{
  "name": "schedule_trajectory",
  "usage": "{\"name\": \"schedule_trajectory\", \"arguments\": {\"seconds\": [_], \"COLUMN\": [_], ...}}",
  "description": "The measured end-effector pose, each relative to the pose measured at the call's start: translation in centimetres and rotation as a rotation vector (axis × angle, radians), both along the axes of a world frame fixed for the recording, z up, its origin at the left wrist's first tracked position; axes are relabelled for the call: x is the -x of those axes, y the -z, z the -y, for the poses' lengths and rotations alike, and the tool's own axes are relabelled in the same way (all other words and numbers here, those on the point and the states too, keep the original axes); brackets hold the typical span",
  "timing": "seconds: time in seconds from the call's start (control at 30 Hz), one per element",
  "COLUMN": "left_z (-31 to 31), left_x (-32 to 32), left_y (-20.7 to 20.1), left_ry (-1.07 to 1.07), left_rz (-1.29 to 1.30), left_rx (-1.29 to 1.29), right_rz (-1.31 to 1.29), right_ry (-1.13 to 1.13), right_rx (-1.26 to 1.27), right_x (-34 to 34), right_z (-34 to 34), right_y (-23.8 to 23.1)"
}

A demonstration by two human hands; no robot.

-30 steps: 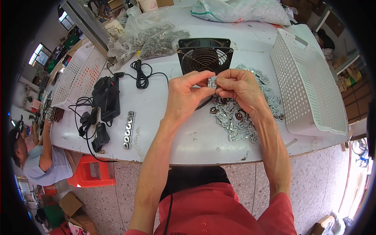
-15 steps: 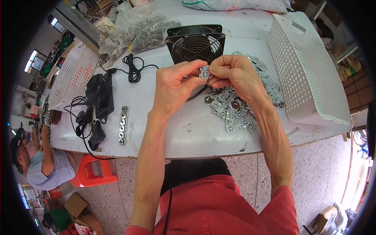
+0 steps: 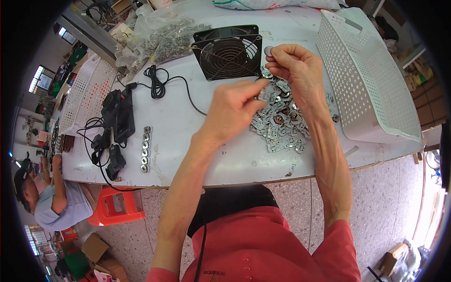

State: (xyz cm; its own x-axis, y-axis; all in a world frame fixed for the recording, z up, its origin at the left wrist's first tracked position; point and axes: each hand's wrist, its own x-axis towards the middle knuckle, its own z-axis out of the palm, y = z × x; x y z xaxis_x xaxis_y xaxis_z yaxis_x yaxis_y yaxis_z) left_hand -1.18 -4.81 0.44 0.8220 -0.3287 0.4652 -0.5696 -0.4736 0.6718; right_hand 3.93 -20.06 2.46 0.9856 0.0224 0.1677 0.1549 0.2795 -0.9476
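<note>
My right hand [image 3: 299,70] is raised just above the pile, pinching a small round metal disc [image 3: 268,51] between thumb and fingertips. Lower and to its left, my left hand [image 3: 235,110] is a little smeared by motion. Between its thumb and forefinger is a small metal plate [image 3: 264,94], at the edge of the heap. Under and between both hands spreads the pile of small silvery metal plates [image 3: 282,134], some with round brown or shiny pieces on them. A short upright row of plates with round pieces [image 3: 146,149] lies on the table to the left.
A black square fan [image 3: 230,54] stands behind my hands. White perforated baskets flank the work, one right [image 3: 359,80], one left [image 3: 89,89]. Black adapters and cables [image 3: 120,115] lie at left, near bags of metal parts [image 3: 181,40]. Another person [image 3: 58,202] sits far left.
The two hands have parted. My right hand moved up and right, now showing a round disc; my left moved right and lower, toward the pile, with the metal plate.
</note>
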Motion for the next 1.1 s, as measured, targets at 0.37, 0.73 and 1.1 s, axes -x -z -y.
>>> {"name": "schedule_trajectory", "arguments": {"seconds": [0.37, 0.73, 1.1], "left_z": [-6.1, -14.5, -13.6], "left_x": [3.1, 11.5, 10.5], "left_y": [-3.7, 0.0, -2.7], "left_ry": [-0.367, -0.909, -0.367], "left_rz": [0.18, -0.061, -0.606], "left_rx": [0.09, -0.58, 0.538], "right_rz": [0.013, 0.003, -0.05], "right_ry": [0.085, -0.107, -0.47], "right_rx": [0.034, 0.094, 0.172], "right_x": [0.4, 1.4, 3.5], "right_z": [0.5, -1.6, -2.5], "right_y": [0.4, 0.4, -0.6]}}
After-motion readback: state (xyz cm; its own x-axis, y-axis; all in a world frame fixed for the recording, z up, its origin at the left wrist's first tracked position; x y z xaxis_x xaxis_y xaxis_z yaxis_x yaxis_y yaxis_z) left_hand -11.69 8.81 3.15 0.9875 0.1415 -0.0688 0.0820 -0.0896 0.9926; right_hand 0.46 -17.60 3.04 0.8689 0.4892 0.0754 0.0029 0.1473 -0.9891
